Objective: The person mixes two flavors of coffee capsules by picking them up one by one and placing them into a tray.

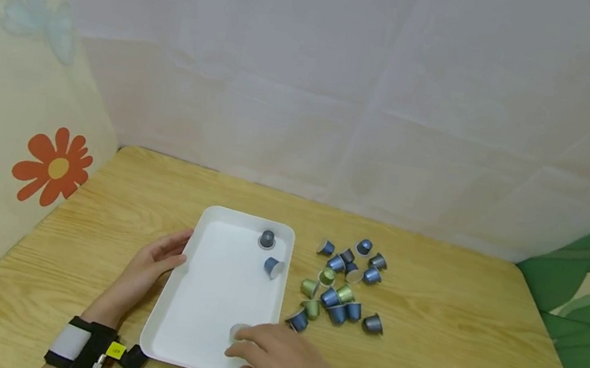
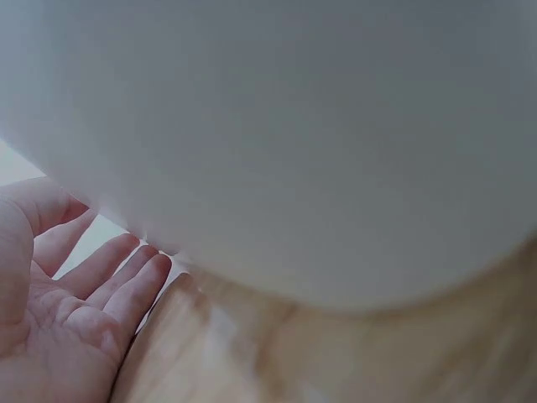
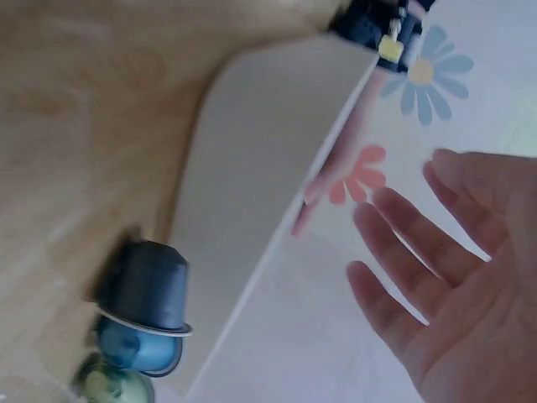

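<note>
My left hand [image 1: 156, 258] touches the left rim of a white tray [image 1: 217, 301], with thumb and fingertips against its outer side. Above the tray's near right corner, my right hand [image 1: 294, 366] has its fingers spread and loosely bent, as the right wrist view shows. A pale round-ended coffee capsule [image 1: 237, 332] lies in the tray right at its fingertips, partly covered by them. Farther up the tray, a dark grey capsule [image 1: 267, 239] stands lid down and a blue capsule [image 1: 273, 267] lies on its side.
To the tray's right, a loose cluster of blue, green and dark grey capsules [image 1: 340, 296] lies on the wooden table [image 1: 450, 340]. One dark capsule [image 1: 373, 324] sits at the cluster's right edge. A white cloth wall [image 1: 317, 83] stands behind, with printed side panels.
</note>
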A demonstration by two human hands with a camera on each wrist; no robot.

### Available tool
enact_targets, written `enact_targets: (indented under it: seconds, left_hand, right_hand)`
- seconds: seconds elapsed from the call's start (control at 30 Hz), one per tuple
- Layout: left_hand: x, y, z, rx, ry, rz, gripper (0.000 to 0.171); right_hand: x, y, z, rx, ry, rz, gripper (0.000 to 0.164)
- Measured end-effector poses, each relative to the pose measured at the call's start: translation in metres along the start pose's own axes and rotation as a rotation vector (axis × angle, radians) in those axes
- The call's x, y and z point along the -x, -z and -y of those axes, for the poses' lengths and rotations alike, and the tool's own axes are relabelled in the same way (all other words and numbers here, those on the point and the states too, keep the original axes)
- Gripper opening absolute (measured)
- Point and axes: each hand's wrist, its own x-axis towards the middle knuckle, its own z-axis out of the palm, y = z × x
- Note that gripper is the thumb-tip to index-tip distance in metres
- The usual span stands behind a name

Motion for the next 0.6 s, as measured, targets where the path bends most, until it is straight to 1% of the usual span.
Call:
enact_targets:
  seconds: [0.07,0.1,0.2,0.3,0.37,0.47,0.6]
  left_hand:
    - [0.001,0.000,-0.001,-0.004,0.003,-0.003,0.055]
    - [0.001,0.000,-0.001,-0.004,0.005,-0.005,0.055]
    - [0.002,-0.001,-0.002,0.001,0.012,-0.007,0.056]
    - [0.001,0.000,-0.002,0.002,0.014,-0.010,0.055]
    - [0.000,0.000,-0.002,0.002,0.011,-0.012,0.054]
    - [0.000,0.000,-0.001,0.006,0.010,-0.013,0.054]
    - [0.001,0.001,0.000,0.001,0.017,-0.017,0.055]
  right_hand:
    - [0.006,0.000,0.000,-0.028,0.027,-0.002,0.027]
    - [0.009,0.000,-0.001,-0.023,0.045,-0.014,0.027]
    - [0.019,-0.001,-0.001,0.016,0.083,-0.065,0.029]
    - [0.029,-0.003,-0.004,0.048,0.084,-0.123,0.034]
    - [0.035,-0.004,-0.007,0.062,0.077,-0.164,0.037]
    - [0.046,-0.006,-0.013,0.087,0.035,-0.193,0.036]
    - [0.058,-0.005,-0.018,0.079,-0.042,-0.177,0.035]
